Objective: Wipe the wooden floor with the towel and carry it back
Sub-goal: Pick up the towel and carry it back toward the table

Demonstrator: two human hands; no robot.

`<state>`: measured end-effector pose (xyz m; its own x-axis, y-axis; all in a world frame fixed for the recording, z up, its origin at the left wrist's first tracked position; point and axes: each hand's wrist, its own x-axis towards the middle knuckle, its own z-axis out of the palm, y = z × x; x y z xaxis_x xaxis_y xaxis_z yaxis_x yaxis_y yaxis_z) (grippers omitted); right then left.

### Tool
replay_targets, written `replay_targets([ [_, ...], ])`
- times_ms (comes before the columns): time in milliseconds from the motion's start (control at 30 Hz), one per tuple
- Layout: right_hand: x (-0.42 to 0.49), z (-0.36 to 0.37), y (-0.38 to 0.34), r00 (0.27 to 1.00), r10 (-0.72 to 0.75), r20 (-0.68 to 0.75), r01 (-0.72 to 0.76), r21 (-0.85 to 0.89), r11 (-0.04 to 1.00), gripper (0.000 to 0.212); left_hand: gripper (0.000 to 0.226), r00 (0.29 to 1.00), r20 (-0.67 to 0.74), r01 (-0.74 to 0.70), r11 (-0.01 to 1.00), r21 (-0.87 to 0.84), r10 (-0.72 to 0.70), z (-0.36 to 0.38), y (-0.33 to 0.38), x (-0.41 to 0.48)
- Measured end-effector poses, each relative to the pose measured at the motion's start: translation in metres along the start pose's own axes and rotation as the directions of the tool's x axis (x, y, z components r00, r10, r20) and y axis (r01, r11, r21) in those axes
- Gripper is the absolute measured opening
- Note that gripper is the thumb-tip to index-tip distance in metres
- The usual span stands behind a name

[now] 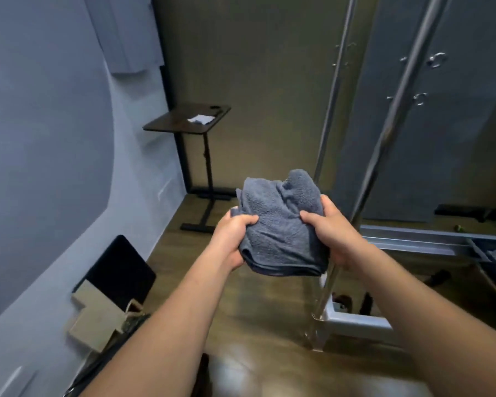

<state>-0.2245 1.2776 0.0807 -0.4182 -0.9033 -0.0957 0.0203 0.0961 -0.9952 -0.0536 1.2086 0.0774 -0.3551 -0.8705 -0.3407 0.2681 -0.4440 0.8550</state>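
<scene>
A bunched blue-grey towel [281, 222] hangs in the air in front of me, well above the wooden floor [249, 319]. My left hand [232, 239] grips its left side, thumb on top. My right hand [330, 227] grips its right side, thumb pressed into the cloth. Both arms reach forward from the bottom of the view. The towel's lower folded edge hangs between the two hands.
A small dark side table [188, 118] with a white cloth stands at the far wall. A black panel and cardboard [109, 296] lean against the left wall. A metal pole [384, 144] and a white tray [355, 319] stand on the right, beside grey cabinets [441, 110].
</scene>
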Motion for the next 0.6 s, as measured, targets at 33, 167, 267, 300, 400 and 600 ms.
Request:
replay_targets([
  [33,0.017,0.019,-0.004,1.000,-0.005,0.025,0.005,-0.006,1.000,0.025,0.023,1.000,-0.016,-0.015,1.000,0.007,0.015,-0.015,0.014,0.013],
  [167,0.083,0.077,-0.016,0.995,0.026,0.095,-0.025,-0.012,1.000,0.023,0.026,0.994,-0.077,-0.076,0.997,0.027,0.078,-0.059,0.059,0.066],
  [267,0.141,0.109,-0.022,0.988,0.023,0.151,-0.021,-0.016,1.000,0.024,0.032,0.985,-0.140,-0.100,0.995,0.016,0.101,-0.081,0.084,0.113],
  [300,0.161,0.117,-0.022,0.984,0.014,0.178,-0.008,-0.034,0.999,0.024,0.032,0.982,-0.160,-0.101,0.995,0.005,0.101,-0.087,0.089,0.130],
  [400,0.235,0.138,-0.022,0.964,-0.033,0.264,0.070,-0.132,0.989,0.022,0.033,0.970,-0.216,-0.121,0.992,-0.025,0.113,-0.097,0.108,0.185],
  [600,0.368,0.178,-0.021,0.909,-0.014,0.417,0.104,-0.194,0.975,0.023,0.030,0.893,-0.426,-0.185,0.981,-0.054,0.145,-0.106,0.148,0.286],
])
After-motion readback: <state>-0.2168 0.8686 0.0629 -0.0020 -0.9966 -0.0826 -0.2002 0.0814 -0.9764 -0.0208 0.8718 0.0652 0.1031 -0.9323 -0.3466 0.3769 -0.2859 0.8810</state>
